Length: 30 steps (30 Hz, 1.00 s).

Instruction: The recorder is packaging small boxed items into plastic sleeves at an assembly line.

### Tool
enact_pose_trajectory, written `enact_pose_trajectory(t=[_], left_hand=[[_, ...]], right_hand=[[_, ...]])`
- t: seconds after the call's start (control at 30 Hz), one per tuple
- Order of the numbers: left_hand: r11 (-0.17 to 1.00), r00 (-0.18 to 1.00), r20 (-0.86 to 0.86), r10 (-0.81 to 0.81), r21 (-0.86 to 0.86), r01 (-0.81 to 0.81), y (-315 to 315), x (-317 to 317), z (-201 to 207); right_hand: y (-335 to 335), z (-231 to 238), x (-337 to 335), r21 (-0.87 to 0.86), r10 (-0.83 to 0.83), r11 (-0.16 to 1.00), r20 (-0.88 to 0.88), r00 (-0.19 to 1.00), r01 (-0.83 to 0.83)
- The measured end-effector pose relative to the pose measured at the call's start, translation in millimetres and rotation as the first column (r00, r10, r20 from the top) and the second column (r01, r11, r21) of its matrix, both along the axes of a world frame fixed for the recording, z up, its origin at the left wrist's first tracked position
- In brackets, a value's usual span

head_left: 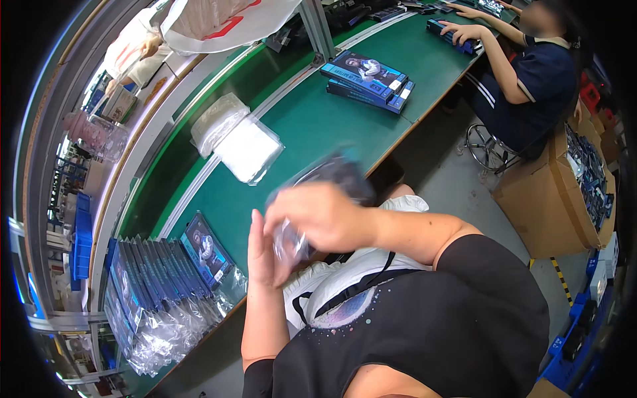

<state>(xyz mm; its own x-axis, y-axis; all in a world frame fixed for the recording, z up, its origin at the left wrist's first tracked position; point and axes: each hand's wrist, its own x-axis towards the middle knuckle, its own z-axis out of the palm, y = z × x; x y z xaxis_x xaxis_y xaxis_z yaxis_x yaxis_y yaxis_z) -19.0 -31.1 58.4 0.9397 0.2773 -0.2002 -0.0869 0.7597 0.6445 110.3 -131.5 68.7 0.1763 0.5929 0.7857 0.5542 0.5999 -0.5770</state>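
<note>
A blurred dark package (348, 174) is held near the green bench's (302, 126) edge, right hand (323, 215) fingers curled, left hand (265, 257) grip impossible to tell; keeping its clear film (289, 243) taut should limit creases. Bagged boxes (154, 273) fill 1 row; 1 cardboard carton (531, 211) holds packets (588, 174).

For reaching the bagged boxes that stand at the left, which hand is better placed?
Probably the left hand: it is nearer to the bagged boxes, while the right hand is farther away, at the blurred dark package.
</note>
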Motion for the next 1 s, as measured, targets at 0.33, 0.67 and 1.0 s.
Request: enact_pose_trajectory(t=[0.33, 0.67, 1.0], left_hand=[[-0.075, 0.575, 0.27, 0.773, 0.938, -0.339, 63.0, -60.6, -10.6], [-0.399, 0.554, 0.079, 0.828, 0.778, 0.485, 84.5, -70.6, -32.3], [-0.58, 0.874, 0.188, 0.448, 0.805, 0.125, 114.4, 43.5, -63.5]], right_hand=[[24.7, 0.2, 86.4, -0.096, -0.397, 0.888, 0.333, 0.855, 0.449], [19.3, -17.0, 266.3, -0.699, -0.648, 0.044, 0.524, 0.553, 0.714], [34.0, -30.3, 126.1, -0.609, -0.532, 0.197, 0.592, 0.606, 0.768]])
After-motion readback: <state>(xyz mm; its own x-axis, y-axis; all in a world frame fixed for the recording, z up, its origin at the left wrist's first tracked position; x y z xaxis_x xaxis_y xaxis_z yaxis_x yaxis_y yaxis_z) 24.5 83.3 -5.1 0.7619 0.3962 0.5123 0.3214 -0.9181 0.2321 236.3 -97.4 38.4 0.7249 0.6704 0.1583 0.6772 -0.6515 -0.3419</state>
